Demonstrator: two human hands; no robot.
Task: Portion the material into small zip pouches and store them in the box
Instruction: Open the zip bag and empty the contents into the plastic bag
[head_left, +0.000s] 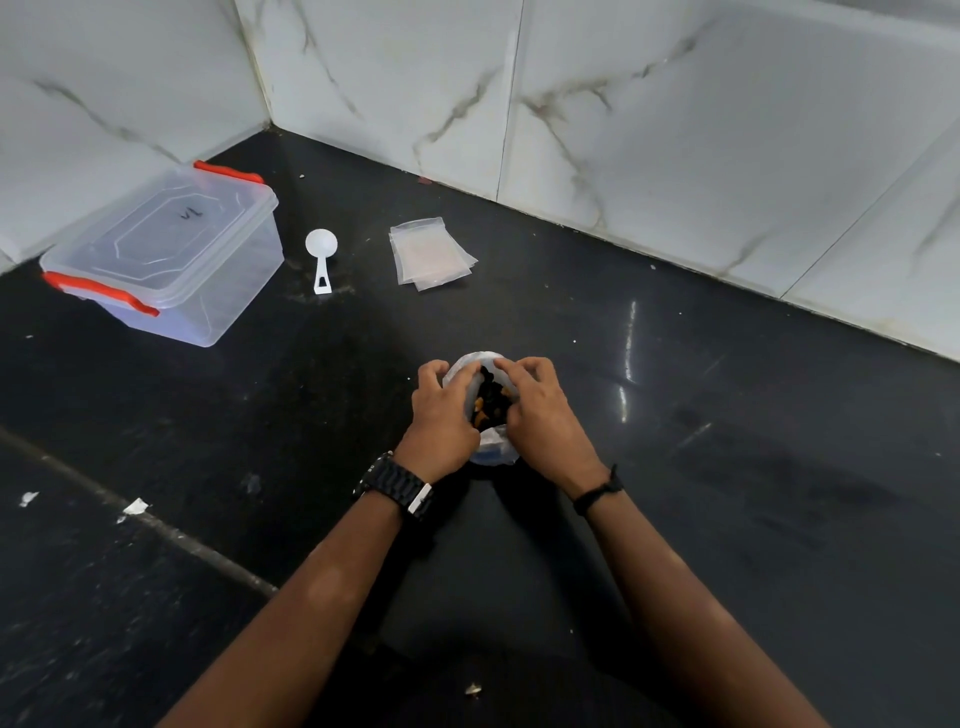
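Observation:
A clear plastic bag (491, 449) with dark and orange pieces inside sits on the black counter in the middle of the view. My left hand (441, 410) grips its left side and my right hand (545, 410) grips its right side, fingers at the bag's mouth. A small stack of empty zip pouches (431, 253) lies flat further back. A white plastic scoop (321, 258) lies to their left. At the far left stands a clear storage box (166, 249) with red clip handles, its lid on.
White marble-patterned tiled walls (623, 104) close off the counter at the back and left, meeting in a corner. A seam (156, 525) crosses the black counter at lower left, with small white scraps near it.

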